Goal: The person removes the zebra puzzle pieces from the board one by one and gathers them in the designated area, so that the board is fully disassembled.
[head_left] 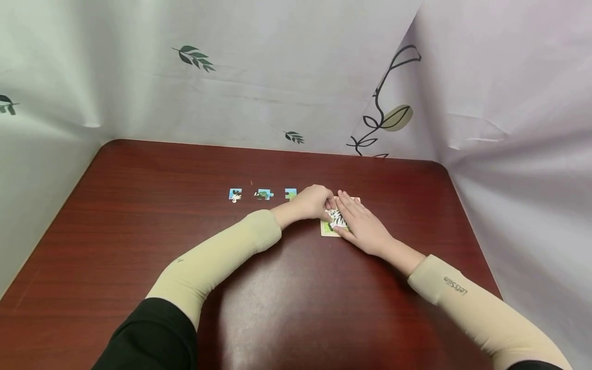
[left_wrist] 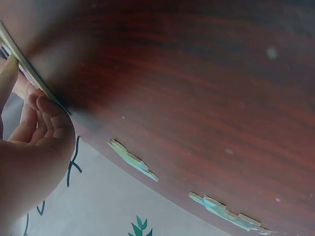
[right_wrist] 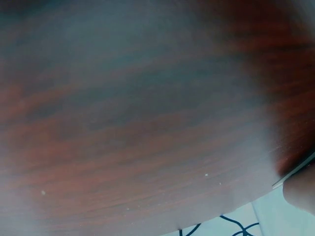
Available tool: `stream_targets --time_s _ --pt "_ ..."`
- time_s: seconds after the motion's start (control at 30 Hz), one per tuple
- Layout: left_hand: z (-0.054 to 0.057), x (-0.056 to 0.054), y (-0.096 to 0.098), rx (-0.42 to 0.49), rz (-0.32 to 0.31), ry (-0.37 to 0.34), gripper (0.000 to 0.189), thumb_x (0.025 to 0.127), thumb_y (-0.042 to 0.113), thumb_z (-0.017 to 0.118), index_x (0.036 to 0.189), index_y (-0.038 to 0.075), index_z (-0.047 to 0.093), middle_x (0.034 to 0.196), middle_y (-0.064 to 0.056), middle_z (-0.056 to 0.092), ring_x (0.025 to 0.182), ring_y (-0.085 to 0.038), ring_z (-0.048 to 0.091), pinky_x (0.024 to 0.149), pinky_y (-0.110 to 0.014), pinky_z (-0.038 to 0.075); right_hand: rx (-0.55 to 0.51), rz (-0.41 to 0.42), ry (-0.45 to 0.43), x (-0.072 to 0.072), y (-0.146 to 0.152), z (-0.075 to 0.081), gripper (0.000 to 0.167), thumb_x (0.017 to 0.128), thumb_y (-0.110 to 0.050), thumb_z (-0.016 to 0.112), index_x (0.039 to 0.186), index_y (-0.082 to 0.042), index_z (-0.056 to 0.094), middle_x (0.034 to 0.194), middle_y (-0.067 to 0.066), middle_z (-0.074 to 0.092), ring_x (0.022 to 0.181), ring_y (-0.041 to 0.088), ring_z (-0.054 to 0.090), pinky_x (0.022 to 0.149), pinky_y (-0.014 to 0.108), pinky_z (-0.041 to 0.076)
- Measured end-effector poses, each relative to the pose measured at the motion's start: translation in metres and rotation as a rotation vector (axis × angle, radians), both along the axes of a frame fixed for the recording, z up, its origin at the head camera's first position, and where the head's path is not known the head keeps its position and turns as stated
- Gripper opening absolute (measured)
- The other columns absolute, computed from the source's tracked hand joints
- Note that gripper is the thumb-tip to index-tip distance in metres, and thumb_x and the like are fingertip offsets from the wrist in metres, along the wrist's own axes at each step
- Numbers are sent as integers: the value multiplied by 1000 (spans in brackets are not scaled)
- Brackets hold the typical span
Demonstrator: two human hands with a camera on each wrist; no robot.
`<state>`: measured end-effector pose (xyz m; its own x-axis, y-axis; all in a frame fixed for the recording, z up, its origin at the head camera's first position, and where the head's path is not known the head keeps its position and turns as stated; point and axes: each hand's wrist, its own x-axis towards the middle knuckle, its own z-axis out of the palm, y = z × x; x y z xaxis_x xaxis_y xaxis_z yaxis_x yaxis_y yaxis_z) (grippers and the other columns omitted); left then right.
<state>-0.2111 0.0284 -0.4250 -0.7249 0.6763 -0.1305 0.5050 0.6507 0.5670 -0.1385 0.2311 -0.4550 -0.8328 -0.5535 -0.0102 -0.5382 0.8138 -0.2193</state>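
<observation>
A small square puzzle board (head_left: 329, 232) with a zebra picture lies on the table, partly covered by both hands. My left hand (head_left: 312, 202) is at its upper left, thumb and curled fingers pinching a puzzle piece at the board's surface, mostly hidden by the fingers. The left wrist view shows the fingertips (left_wrist: 47, 104) right at the board's edge. My right hand (head_left: 367, 226) lies across the board's right side with straight fingers, the tips near the left fingertips. In the right wrist view only a bit of that hand (right_wrist: 301, 189) shows.
Three loose puzzle pieces lie in a row left of the left hand: one with black and white shapes (head_left: 235, 195), a blue and green one (head_left: 264, 195) and another blue and green one (head_left: 290, 193). A pale curtain with leaf prints (head_left: 259, 82) hangs behind the dark red table (head_left: 296, 308).
</observation>
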Motion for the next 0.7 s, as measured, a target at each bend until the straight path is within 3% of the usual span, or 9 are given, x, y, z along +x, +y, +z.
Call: stream_targets --time_s 0.43,0.7 --pt "1 0 1 -10 -18 2 26 84 17 91 102 11 74 96 -1 73 87 -13 63 85 -29 53 17 -14 -13 1 -1 2 81 106 -41 60 164 6 26 175 22 22 165 36 20 132 56 22" --pt "5 -1 0 52 -39 10 14 86 6 83 97 10 75 93 -3 73 87 -13 65 81 -24 52 21 -20 -15 2 0 1 81 106 -40 60 164 6 28 175 21 22 165 37 20 132 56 22"
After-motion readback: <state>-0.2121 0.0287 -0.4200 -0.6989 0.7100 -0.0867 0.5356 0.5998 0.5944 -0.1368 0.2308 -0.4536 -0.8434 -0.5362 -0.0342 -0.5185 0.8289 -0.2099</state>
